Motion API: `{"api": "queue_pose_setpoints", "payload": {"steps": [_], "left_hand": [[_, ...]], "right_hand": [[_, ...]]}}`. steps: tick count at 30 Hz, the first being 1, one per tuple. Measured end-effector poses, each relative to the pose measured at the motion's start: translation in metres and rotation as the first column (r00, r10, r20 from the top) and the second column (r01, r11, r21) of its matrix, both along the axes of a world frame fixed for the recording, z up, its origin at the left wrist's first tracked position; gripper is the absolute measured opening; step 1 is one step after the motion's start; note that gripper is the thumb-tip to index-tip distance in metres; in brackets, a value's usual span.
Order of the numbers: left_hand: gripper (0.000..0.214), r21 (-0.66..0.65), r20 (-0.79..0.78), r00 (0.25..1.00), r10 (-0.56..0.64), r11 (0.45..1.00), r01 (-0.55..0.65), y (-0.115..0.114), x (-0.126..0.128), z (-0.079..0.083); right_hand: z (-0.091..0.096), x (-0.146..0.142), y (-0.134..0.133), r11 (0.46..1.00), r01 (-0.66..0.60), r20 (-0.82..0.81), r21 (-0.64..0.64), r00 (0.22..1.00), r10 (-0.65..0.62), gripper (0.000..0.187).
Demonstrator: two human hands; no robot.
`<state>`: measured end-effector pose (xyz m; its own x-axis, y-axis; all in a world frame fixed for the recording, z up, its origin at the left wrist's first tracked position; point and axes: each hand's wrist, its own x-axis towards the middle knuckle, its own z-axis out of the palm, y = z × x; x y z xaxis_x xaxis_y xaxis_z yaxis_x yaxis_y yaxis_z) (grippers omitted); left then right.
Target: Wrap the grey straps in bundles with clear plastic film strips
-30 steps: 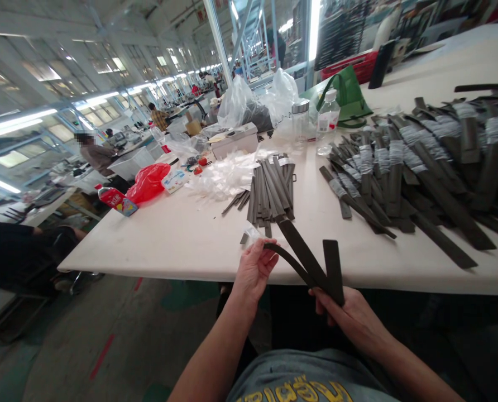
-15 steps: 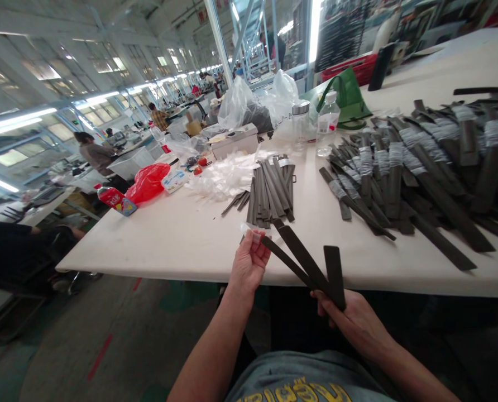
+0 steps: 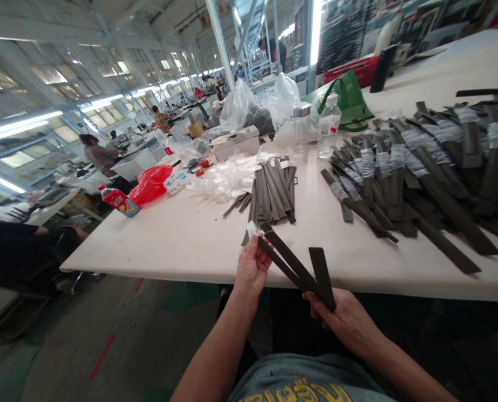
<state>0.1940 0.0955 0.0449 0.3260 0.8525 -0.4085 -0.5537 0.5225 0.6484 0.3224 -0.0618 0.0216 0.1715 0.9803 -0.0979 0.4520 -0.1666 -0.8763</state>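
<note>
My right hand (image 3: 344, 321) grips the crossing ends of several dark flat strips (image 3: 303, 267) below the table's near edge. The strips fan up and to the left. My left hand (image 3: 251, 269) pinches the far tip of the left strips, where a small clear plastic piece (image 3: 252, 228) sits. Just beyond, on the white table (image 3: 182, 234), lies a small stack of the same dark strips (image 3: 272, 192).
A big heap of dark strips in wrapped bundles (image 3: 420, 162) fills the table's right side. Clear plastic bags (image 3: 228, 176), a white box (image 3: 236, 142), two bottles (image 3: 328, 120), a green bag (image 3: 347, 95) and a red bag (image 3: 151, 183) lie further back. Other people work at tables on the left.
My left hand has slid up along the strips to their tip and brought them together. The strips in both hands have lifted slightly toward the table edge.
</note>
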Motion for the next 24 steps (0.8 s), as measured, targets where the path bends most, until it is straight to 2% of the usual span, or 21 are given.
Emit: {"api": "queue_pose_setpoints", "payload": {"steps": [5, 8, 13, 16, 19, 20, 22, 24], "left_hand": [[0.024, -0.008, -0.003, 1.000, -0.013, 1.000, 0.013, 0.002, -0.002, -0.001], [0.028, 0.043, -0.066, 0.998, -0.002, 0.999, 0.005, 0.003, -0.001, -0.002], [0.036, 0.155, -0.128, 0.992, 0.016, 0.988, 0.004, -0.008, 0.005, -0.003], [0.035, 0.231, -0.221, 0.972, -0.083, 0.964, 0.135, -0.032, 0.008, -0.009], [0.032, 0.254, -0.343, 0.893, -0.291, 0.887, 0.386, -0.055, 0.008, -0.013], [0.031, 0.249, -0.357, 0.875, -0.326, 0.870, 0.426, -0.059, 0.008, -0.011], [0.031, 0.236, -0.349, 0.896, -0.275, 0.899, 0.368, -0.060, 0.011, 0.001], [0.033, 0.205, -0.347, 0.935, -0.066, 0.968, 0.144, -0.056, 0.018, 0.019]], "right_hand": [[-0.001, 0.003, -0.001, 0.999, -0.028, 0.006, -0.027, 1.000, 0.028, 0.050], [-0.001, 0.004, -0.003, 0.998, -0.019, -0.012, -0.057, 1.000, 0.018, 0.049], [0.002, 0.001, -0.004, 0.996, -0.002, -0.193, -0.093, 0.981, -0.016, 0.051], [0.001, 0.000, 0.001, 0.996, 0.032, -0.290, -0.083, 0.955, -0.055, 0.051], [-0.001, 0.000, 0.008, 0.996, 0.085, -0.313, -0.026, 0.945, -0.089, 0.051], [-0.001, -0.001, 0.008, 0.995, 0.101, -0.314, -0.010, 0.944, -0.099, 0.052], [0.001, -0.002, 0.006, 0.990, 0.140, -0.322, -0.011, 0.937, -0.136, 0.055], [0.006, -0.004, 0.000, 0.987, 0.155, -0.328, -0.029, 0.932, -0.156, 0.059]]}}
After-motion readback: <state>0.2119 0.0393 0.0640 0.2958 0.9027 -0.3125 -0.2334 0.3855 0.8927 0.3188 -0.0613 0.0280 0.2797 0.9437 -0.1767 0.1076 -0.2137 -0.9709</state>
